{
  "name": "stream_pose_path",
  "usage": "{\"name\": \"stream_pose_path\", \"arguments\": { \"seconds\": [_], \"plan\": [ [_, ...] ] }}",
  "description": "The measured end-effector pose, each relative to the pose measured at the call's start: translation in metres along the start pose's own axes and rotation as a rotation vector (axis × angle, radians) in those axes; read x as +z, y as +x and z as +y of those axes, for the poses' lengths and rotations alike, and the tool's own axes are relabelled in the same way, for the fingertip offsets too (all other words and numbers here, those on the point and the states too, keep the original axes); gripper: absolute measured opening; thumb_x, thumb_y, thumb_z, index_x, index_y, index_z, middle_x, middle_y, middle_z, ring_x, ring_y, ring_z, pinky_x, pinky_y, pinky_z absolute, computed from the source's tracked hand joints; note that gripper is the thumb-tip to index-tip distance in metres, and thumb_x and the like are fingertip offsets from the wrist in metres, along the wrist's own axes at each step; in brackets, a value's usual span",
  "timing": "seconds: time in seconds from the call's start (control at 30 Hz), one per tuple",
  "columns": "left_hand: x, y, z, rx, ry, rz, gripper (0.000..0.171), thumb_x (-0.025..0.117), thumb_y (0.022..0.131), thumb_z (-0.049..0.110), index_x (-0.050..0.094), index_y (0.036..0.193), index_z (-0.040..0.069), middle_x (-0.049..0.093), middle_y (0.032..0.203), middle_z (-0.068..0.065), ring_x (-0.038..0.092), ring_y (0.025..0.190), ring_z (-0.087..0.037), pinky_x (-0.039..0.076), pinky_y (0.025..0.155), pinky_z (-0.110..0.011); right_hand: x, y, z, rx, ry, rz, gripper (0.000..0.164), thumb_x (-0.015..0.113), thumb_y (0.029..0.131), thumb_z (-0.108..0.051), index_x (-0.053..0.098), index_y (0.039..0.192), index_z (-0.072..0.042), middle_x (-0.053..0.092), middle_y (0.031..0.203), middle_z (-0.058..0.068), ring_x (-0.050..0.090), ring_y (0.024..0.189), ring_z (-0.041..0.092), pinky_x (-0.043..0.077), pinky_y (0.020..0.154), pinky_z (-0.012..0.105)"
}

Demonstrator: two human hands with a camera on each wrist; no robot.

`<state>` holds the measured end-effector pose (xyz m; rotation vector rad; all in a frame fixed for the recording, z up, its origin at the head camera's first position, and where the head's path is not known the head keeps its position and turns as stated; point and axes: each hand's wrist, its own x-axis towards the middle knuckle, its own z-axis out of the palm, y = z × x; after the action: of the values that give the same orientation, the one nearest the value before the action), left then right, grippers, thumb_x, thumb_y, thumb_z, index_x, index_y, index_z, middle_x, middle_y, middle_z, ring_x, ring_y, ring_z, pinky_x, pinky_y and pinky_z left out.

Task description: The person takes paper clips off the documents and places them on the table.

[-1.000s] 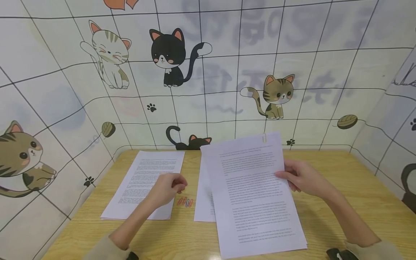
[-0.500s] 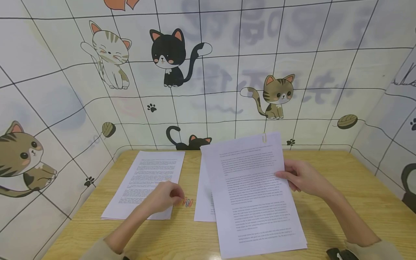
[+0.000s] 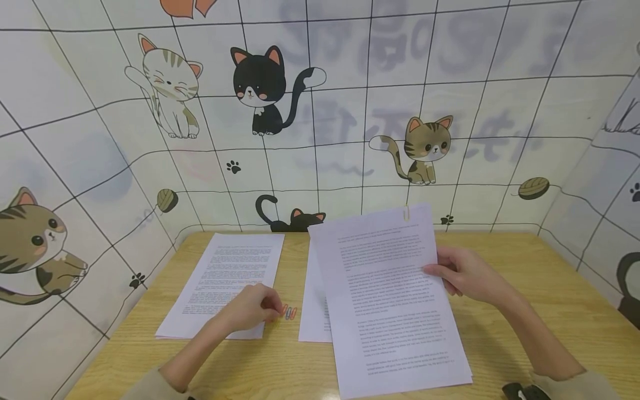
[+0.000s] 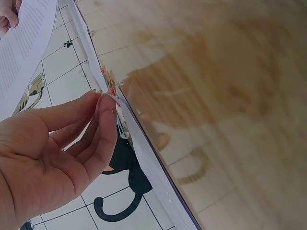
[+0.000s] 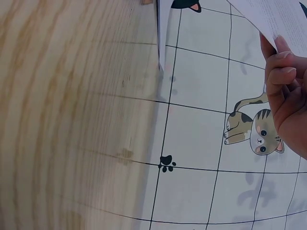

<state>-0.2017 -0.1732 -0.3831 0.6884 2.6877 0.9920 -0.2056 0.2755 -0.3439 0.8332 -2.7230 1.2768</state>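
My right hand (image 3: 467,275) pinches the right edge of a few printed sheets (image 3: 390,311), holding them tilted up, with a yellow paper clip (image 3: 406,213) on their top edge. My left hand (image 3: 252,306) reaches down to a small row of paper clips (image 3: 290,313), red and blue, on the table. In the left wrist view, its thumb and fingertips meet on a red paper clip (image 4: 115,99), mostly hidden by the fingers. The right wrist view shows the right hand (image 5: 288,91) with its fingers curled at the sheets' edge.
Left of the clips lies a stack of printed paper (image 3: 225,266), partly under the left forearm. Another stack (image 3: 314,311) lies behind the raised sheets. The wooden table (image 3: 525,278) ends against a wall covering (image 3: 340,166) with cartoon cats.
My left hand has moved down to the table, its fingertips now over the left end of the row of clips. The right hand and its sheets have stayed in place.
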Motion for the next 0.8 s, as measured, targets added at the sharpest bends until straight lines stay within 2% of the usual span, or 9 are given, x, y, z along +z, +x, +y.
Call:
{"name": "stream_pose_path", "arguments": {
  "seconds": [0.3,0.57,0.8],
  "plan": [
    [-0.007,0.002,-0.002,0.03,-0.005,0.043,0.007,0.074,0.088,0.003,0.069,0.084,0.006,0.066,0.074,0.0,0.057,0.067,-0.01,0.048,0.062,-0.025,0.003,0.0,0.002,-0.011,0.004,0.009,0.018,0.064,0.099,-0.006,0.064,0.115,0.001,0.058,0.062,-0.005,0.044,0.043,0.008,0.033,0.038,0.023],
    [-0.015,0.006,0.004,0.032,0.008,0.104,0.004,0.07,0.092,0.006,0.07,0.091,0.003,0.067,0.08,0.0,0.059,0.07,-0.012,0.049,0.064,-0.027,0.006,0.001,0.002,0.006,-0.001,0.022,0.019,0.063,0.099,-0.007,0.064,0.116,0.001,0.053,0.056,-0.005,0.045,0.042,0.009,0.032,0.038,0.022],
    [-0.016,0.011,0.011,0.057,-0.02,0.156,0.004,0.07,0.093,0.005,0.071,0.096,0.003,0.068,0.084,0.001,0.062,0.074,-0.011,0.052,0.069,-0.028,0.009,0.003,0.001,0.012,0.016,0.034,0.022,0.063,0.099,-0.006,0.063,0.12,0.002,0.057,0.061,-0.003,0.047,0.044,0.012,0.034,0.039,0.022]
  ]
}}
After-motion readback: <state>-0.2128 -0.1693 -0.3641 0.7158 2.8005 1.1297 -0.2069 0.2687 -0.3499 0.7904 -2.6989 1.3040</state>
